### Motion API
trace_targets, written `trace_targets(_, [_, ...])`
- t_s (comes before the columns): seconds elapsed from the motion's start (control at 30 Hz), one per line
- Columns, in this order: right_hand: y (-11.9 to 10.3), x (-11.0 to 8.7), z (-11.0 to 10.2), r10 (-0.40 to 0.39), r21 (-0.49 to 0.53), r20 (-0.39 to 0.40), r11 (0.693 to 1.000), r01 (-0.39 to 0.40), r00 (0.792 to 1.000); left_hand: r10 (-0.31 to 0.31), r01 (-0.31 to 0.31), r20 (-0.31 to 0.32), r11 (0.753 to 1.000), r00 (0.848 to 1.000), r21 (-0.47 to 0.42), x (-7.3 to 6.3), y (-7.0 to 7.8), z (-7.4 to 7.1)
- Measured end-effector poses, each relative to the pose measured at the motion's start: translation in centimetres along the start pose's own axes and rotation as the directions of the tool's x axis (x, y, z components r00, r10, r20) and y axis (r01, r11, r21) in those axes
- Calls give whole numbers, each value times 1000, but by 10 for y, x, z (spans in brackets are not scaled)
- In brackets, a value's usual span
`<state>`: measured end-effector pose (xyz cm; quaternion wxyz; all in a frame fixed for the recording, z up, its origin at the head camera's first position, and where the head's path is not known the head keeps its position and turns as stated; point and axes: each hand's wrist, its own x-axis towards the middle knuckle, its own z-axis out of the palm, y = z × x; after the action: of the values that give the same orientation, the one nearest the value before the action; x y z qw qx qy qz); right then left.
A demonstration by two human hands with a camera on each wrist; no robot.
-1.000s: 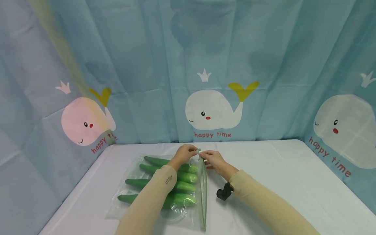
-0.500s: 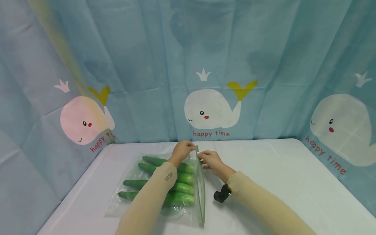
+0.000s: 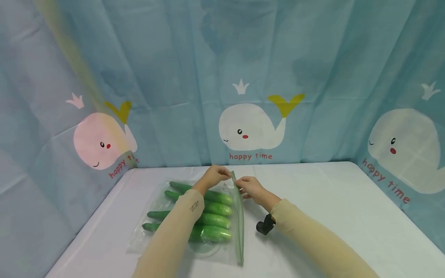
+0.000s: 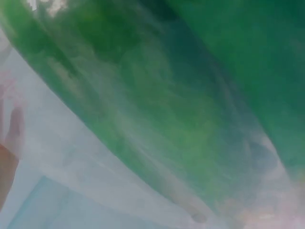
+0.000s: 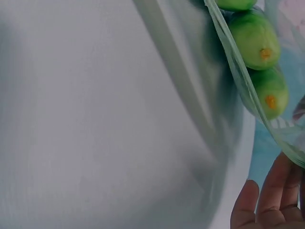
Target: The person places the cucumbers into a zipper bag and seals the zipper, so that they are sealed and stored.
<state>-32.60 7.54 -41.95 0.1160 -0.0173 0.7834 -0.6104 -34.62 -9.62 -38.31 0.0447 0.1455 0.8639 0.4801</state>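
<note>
A clear zip bag [image 3: 222,256] with a green zip strip lies flat, its mouth to the right. Several cucumbers [image 3: 213,220] lie side by side inside it, their pale ends towards the mouth. My left hand [image 3: 213,177] reaches across the bag and pinches the far end of the strip. Just nearer along that strip, my right hand [image 3: 253,188] pinches it between thumb and fingers. In the right wrist view, the right hand's fingers [image 5: 274,191] are at the green bag edge [image 5: 243,71]. The left wrist view is filled by blurred cucumber [image 4: 157,95] behind plastic.
The bag rests on a table with a white cloth [image 3: 330,208]. A small black camera [image 3: 265,224] is strapped under the right wrist. Behind the table's far edge hangs a blue curtain [image 3: 174,127] printed with whales.
Both hands and the strip's far end have shifted slightly away and left. The two edges of the bag mouth now lie closer together along the strip.
</note>
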Motion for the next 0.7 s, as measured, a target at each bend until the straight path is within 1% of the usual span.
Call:
trace_targets(0.03, [0,0,0,0,-5,-1,1000,0,1000,-1,1,7,1000,1000,5,0,0,0])
trace_targets(0.1, [1,-1,1,2,-12,1,1000,-2,1000,-17,17,-5,999,1000,31,-1,1,0])
trace_targets(0.23, [2,-3,4,-15,-23,3,1000,15,1000,-53,59,-65,994,996,88,-1,4,0])
trace_targets(0.33, [2,-6,7,-13,-11,-9,1000,13,1000,-75,88,-95,986,993,143,-2,8,-1])
trace_targets(0.43, [3,-9,8,-6,-3,-24,1000,6,1000,-86,104,-108,979,990,172,-2,12,-1])
trace_targets(0.57, [2,-12,8,3,-7,-39,1000,-3,999,-97,118,-117,975,988,190,-1,16,-2])
trace_targets(0.7, [3,-19,9,13,-13,-47,1000,-14,999,-93,118,-125,971,988,208,1,16,-5])
